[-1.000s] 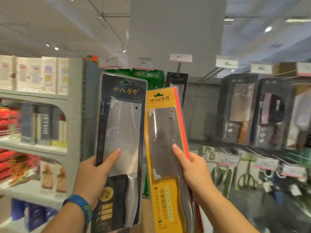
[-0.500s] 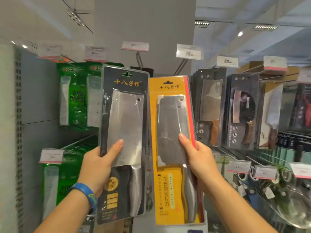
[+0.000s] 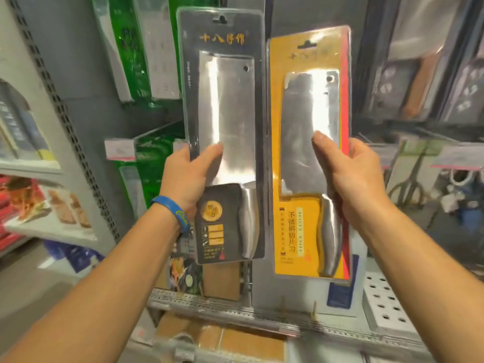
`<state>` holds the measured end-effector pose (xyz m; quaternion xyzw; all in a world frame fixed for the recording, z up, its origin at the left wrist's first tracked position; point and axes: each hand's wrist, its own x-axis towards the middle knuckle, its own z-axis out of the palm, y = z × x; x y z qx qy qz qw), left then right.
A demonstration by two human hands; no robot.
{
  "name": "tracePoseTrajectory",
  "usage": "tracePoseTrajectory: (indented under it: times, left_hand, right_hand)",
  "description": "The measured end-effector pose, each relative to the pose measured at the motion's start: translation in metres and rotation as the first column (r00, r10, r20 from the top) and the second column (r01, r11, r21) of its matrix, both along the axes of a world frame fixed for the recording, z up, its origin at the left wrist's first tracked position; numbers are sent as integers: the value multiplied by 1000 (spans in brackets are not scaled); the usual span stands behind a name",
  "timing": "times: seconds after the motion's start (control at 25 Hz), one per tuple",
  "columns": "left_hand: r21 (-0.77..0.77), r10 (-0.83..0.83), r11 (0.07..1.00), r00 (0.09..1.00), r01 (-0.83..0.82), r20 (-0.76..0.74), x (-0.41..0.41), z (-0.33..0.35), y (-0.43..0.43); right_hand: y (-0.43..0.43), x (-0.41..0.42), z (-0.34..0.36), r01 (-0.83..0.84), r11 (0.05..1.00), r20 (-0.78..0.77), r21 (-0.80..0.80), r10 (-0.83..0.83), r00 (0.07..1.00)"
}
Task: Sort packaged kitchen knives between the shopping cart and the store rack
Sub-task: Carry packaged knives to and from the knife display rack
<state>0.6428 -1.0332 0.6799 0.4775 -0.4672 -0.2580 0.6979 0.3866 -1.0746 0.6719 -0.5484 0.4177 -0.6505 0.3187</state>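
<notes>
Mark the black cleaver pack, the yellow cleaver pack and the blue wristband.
black cleaver pack (image 3: 225, 106): head view, on the blade's middle.
yellow cleaver pack (image 3: 306, 113): head view, on the blade's middle.
blue wristband (image 3: 170, 208): head view, on the band's outer face.

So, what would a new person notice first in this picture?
Two packaged cleavers are held upright side by side in the centre: the black pack in the left hand, the yellow pack in the right hand. Behind them, green packs hang on the rack, upper left.
</notes>
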Motion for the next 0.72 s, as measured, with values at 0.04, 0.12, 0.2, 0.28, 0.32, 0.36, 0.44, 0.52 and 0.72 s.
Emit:
tracePoseTrajectory:
  times: [0.04,0.12,0.2,0.28,0.32,0.36,0.44,0.52,0.72]
  left_hand:
    - [8,22,1000,1000,-22,-17,2,-2,-3]
    - [16,40,999,998,-39,-50,6,-3,-7]
    - [23,39,999,999,-38,-29,10,3,-11]
    - [31,49,998,999,-50,21,14,12,-16]
    - [28,69,997,997,-70,45,15,18,-18]
    - [7,95,995,993,-96,71,17,29,-22]
    - [-64,160,986,978,-153,135,21,57,-30]
    - [-132,234,969,951,-210,204,24,92,-40]
    - [-209,300,945,922,-252,244,32,137,-67]
  right_hand:
    - [0,3,-4,20,1000,-30,-3,-20,999]
    - [-1,7,-4,67,998,-58,2,-67,996]
    - [-5,11,2,120,993,-62,-13,-121,991]
    - [-9,13,13,199,977,-79,-72,-204,976]
    - [-12,14,20,243,965,-89,-101,-252,964]
    - [-15,14,32,278,952,-94,-129,-291,952]
    - [-23,13,62,318,931,-120,-177,-341,932]
    - [-31,11,98,328,912,-149,-247,-370,917]
    - [-49,11,159,355,868,-271,-347,-455,848]
